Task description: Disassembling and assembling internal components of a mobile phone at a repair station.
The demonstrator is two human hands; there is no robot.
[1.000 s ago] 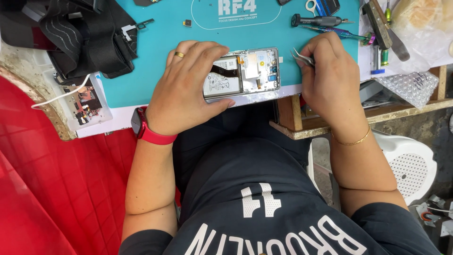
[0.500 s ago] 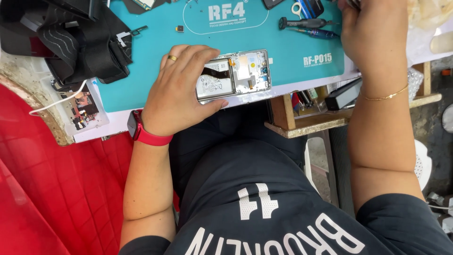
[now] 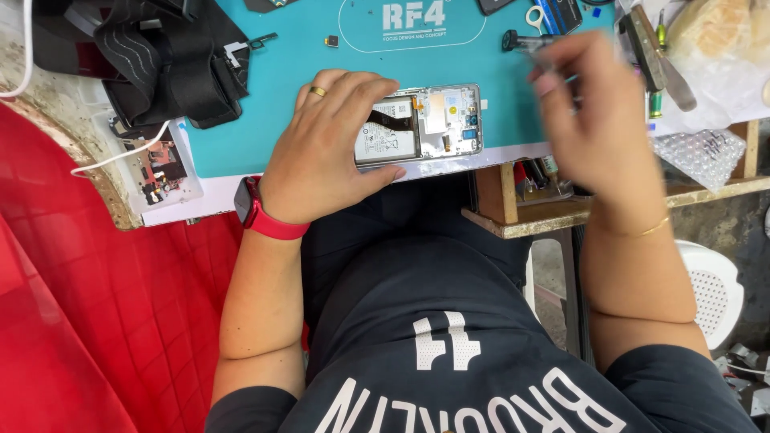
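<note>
Lying back-open on teal mat [image 3: 281, 96], phone [image 3: 419, 124] clamped by left hand [image 3: 325, 152] fingers; right hand [image 3: 589, 120] blurred, fingers unclear.

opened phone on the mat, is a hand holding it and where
Yes: the left hand grips the opened phone at its left end, thumb along the near edge. The blurred right hand is off it.

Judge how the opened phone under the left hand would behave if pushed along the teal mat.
The opened phone looks flat and rigid, so it would probably slide, not roll. Its exposed boards and ribbon cable seem fragile. The left hand pins it near the teal mat edge.
</note>
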